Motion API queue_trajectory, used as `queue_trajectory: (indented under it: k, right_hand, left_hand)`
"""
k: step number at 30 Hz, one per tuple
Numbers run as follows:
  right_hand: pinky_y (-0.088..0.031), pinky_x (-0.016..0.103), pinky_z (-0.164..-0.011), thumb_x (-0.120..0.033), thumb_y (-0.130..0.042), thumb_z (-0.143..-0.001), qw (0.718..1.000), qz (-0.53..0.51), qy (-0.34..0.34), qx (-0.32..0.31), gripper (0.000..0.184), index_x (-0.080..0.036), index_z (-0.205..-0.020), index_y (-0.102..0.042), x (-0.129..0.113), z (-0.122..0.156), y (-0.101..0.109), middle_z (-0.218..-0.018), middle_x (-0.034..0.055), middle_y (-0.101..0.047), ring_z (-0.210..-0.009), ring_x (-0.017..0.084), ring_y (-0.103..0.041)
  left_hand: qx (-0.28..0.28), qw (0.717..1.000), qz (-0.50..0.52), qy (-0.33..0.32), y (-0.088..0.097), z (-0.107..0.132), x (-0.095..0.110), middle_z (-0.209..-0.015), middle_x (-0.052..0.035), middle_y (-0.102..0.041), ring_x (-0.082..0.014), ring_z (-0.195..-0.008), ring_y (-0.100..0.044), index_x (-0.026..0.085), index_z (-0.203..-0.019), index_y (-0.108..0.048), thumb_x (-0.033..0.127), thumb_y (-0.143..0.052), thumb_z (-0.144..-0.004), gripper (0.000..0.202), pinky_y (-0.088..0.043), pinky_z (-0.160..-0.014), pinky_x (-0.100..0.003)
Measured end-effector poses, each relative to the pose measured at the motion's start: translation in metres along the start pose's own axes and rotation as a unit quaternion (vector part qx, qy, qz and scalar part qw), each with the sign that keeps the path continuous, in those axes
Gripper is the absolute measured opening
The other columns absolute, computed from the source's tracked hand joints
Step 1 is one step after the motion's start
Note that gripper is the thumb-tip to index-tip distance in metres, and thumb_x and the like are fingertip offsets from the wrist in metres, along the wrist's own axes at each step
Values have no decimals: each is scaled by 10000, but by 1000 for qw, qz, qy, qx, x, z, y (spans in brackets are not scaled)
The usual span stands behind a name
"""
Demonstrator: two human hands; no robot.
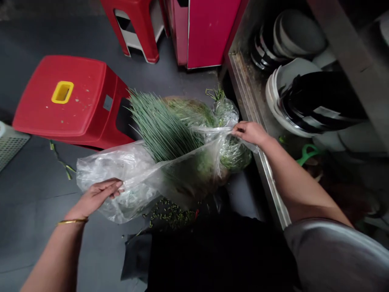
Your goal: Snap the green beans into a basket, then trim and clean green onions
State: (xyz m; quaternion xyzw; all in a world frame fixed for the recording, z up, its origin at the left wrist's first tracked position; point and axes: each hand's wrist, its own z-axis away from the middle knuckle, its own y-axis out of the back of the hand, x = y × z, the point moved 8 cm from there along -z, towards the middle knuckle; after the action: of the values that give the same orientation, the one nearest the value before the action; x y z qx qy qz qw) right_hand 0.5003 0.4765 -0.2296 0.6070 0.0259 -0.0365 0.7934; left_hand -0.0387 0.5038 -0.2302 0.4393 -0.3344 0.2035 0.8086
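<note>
A large clear plastic bag point(127, 170) lies stretched across the middle of the head view over a bundle of long green stalks point(161, 125). My left hand point(97, 194), with a gold bangle on the wrist, grips the bag's lower left edge. My right hand point(251, 132) pinches the bag's upper right edge near the metal shelf. More greens point(234, 152) sit in plastic under my right hand. Small cut green pieces point(170, 213) lie scattered on the floor below the bag.
A red plastic stool point(69, 101) with a yellow slot stands left; another red stool point(136, 24) and a magenta cabinet point(206, 32) are behind. A metal shelf point(252, 101) at right holds stacked bowls point(304, 97). A white basket point(9, 144) is at the far left.
</note>
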Motion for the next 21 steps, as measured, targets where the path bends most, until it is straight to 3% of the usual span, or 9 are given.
queue_trajectory:
  k: [3, 6, 8, 9, 11, 13, 16, 18, 21]
  right_hand:
    - [-487, 365, -730, -306, -477, -879, 997, 0, -13, 75, 353, -159, -1183, -582, -29, 20, 22, -1203, 130, -576, -940, 252, -605]
    - [-452, 390, -879, -233, -375, -915, 977, -75, 76, 184, 410, -167, -1306, -480, -114, 25, 61, -1293, 127, -516, -1143, 254, -512]
    - [-417, 391, -938, -241, -353, -929, 960, -113, 194, 167, 392, -175, -1287, -499, -179, 21, 69, -1265, 118, -546, -1166, 242, -496]
    - [-409, 391, -946, -262, -361, -933, 950, -122, 254, 132, 387, -167, -1276, -511, -207, 19, 62, -1242, 125, -567, -1155, 241, -507]
    - [-414, 407, -920, -276, -384, -928, 944, -100, 314, 22, 352, -140, -1186, -581, -239, 19, 26, -1106, 144, -641, -1076, 257, -562]
    - [-459, 378, -793, -216, -432, -889, 941, -66, 294, -153, 287, -133, -1053, -652, -237, 34, -41, -941, 148, -692, -912, 253, -634]
    - [-460, 302, -678, -226, -570, -791, 910, -74, 181, -367, 183, -151, -875, -714, -190, 93, -137, -871, 129, -711, -811, 233, -657]
    - [-452, 283, -629, -188, -615, -741, 904, -62, 125, -404, 126, -121, -759, -720, -153, 131, -174, -781, 142, -707, -738, 226, -656]
    - [-450, 256, -678, -196, -591, -771, 912, -68, 78, -397, 160, -128, -831, -723, -107, 151, -193, -847, 114, -714, -800, 196, -647]
  left_hand:
    - [21, 997, -70, 12, 14, 9, 8, -885, 77, -713, -171, -792, -631, 270, -820, -705, 554, -554, -759, 327, -537, -707, -353]
    - [121, 976, -137, -116, 12, 3, 75, -916, 68, -700, -198, -919, -618, 266, -765, -692, 521, -540, -780, 298, -463, -917, -425]
    - [145, 955, -136, -218, -10, -9, 124, -1031, 4, -689, -230, -1022, -595, 261, -861, -692, 478, -556, -785, 267, -427, -978, -416]
    - [110, 954, -133, -245, -32, -18, 140, -1084, -30, -680, -241, -1064, -583, 254, -958, -683, 469, -549, -794, 301, -419, -989, -405]
    - [36, 957, -164, -236, -79, -36, 149, -1055, -79, -689, -250, -1007, -610, 230, -1011, -674, 473, -512, -818, 351, -458, -910, -374]
    - [-78, 953, -220, -193, -137, -39, 128, -820, -63, -709, -215, -792, -644, 243, -894, -695, 456, -468, -848, 315, -486, -754, -313]
    - [-308, 893, -281, -172, -235, 11, 75, -691, -67, -680, -204, -649, -627, 242, -801, -715, 460, -406, -877, 386, -465, -652, -304]
    - [-400, 843, -316, -173, -289, 57, 47, -733, -106, -686, -251, -698, -639, 214, -901, -727, 452, -445, -856, 371, -469, -668, -350]
    - [-398, 844, -316, -175, -340, 94, 35, -1028, -185, -670, -338, -960, -611, 165, -1280, -560, 486, -509, -814, 569, -443, -835, -455]
